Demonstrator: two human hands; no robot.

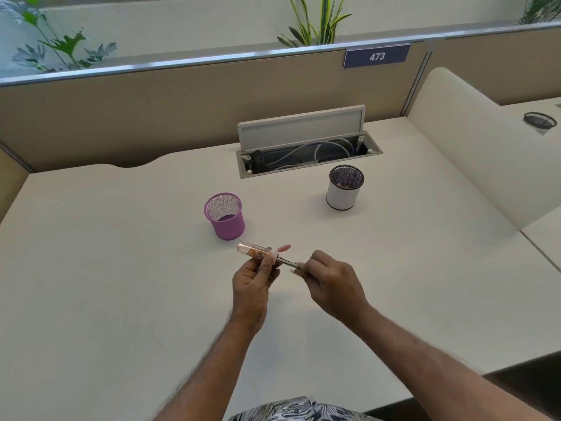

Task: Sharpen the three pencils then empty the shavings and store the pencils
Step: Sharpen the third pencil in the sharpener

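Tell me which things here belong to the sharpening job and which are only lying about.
Job: sharpener in left hand; pencil in right hand; purple mesh cup; white cup, probably.
Lying about: open cable box; sign 473; plants; black mesh tray on next desk.

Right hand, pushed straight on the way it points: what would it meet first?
Probably the sharpener that the left hand holds; the pencil held by the right hand seems to sit in its pink end.
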